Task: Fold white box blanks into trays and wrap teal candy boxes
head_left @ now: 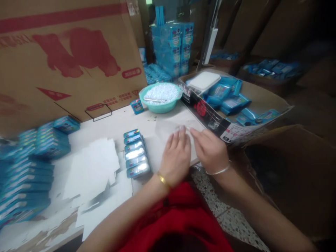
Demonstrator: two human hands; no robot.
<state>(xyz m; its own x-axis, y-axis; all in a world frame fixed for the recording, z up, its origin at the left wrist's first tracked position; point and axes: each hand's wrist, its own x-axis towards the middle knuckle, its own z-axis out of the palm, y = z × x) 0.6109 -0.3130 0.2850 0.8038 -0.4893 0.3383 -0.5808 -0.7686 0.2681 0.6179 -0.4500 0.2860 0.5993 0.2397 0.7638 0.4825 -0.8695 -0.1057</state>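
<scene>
Taking the green bowl as our landmark, we read most on the open carton to its right: letters ending in "shui" and, beneath them, "Drink" — both in white on the dark side wall. Farther along that wall, a white panel carries print too small for us to read. On the big cardboard box left of the bowl we see red characters, a red triangle and a rounded red badge — all too blurred to decipher. Behind the bowl, the stacked blue packs bear labels we cannot make out.
</scene>
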